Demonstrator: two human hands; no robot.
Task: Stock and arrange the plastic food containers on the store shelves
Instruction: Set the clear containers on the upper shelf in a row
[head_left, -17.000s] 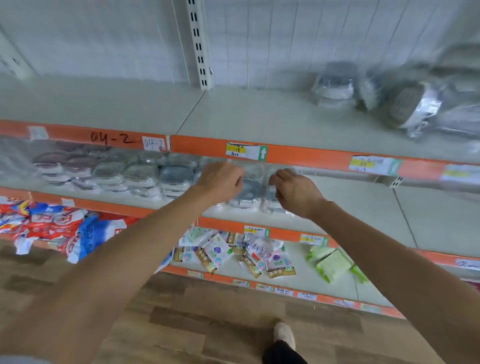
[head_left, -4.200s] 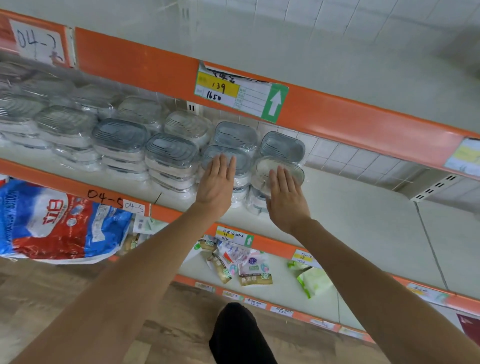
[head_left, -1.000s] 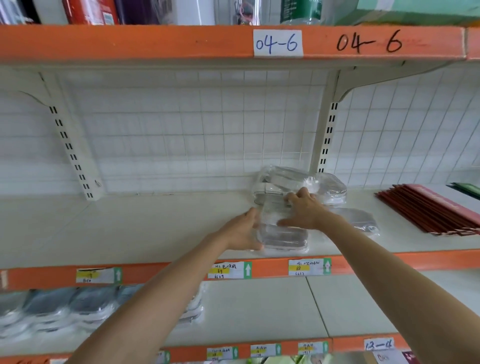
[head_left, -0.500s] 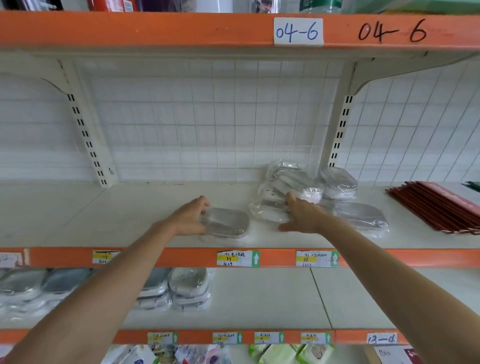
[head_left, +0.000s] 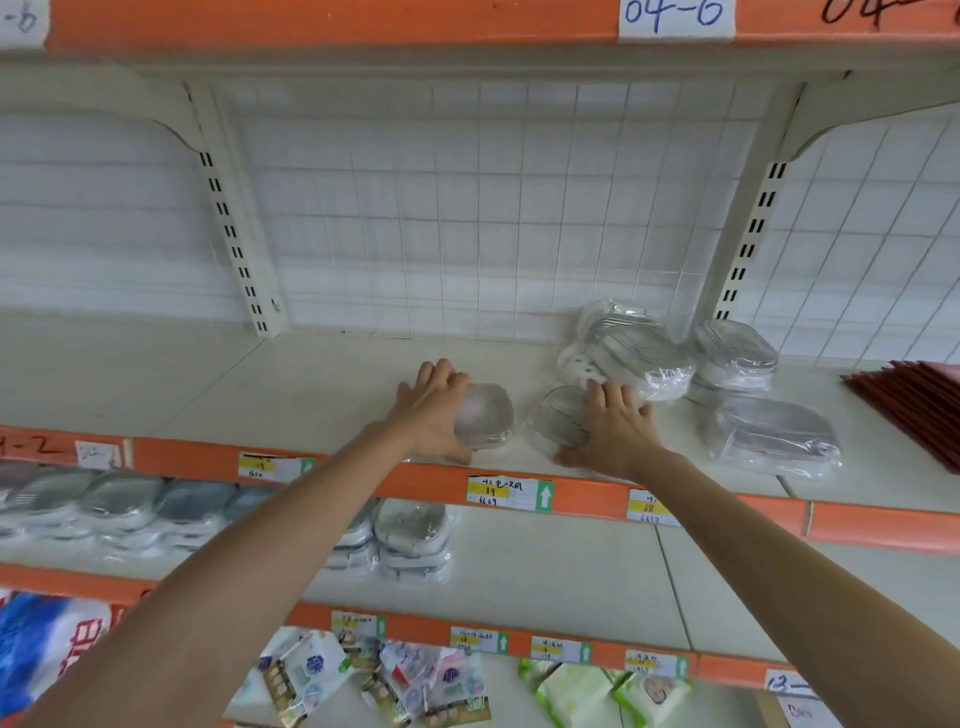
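Observation:
My left hand (head_left: 434, 410) grips a clear lidded container (head_left: 485, 415) that rests near the front of the cream upper shelf (head_left: 322, 389). My right hand (head_left: 613, 431) lies on a second clear container (head_left: 558, 423) just to its right, fingers spread over its top. Behind and to the right sits a loose pile of wrapped containers (head_left: 639, 358), with another stack (head_left: 735, 358) and a flat pack (head_left: 774, 436). On the shelf below, rows of stacked containers (head_left: 410, 535) run to the left.
An orange shelf edge with price tags (head_left: 509, 493) runs under my hands. Dark red flat items (head_left: 914, 400) lie at the far right of the upper shelf. Snack packets (head_left: 384, 680) and green packs (head_left: 582, 691) fill the lowest shelf. A slotted upright (head_left: 234, 244) stands at the back left.
My right hand has come forward off the pile and now covers a second container near the shelf's front. My left hand still holds the first one in about the same place.

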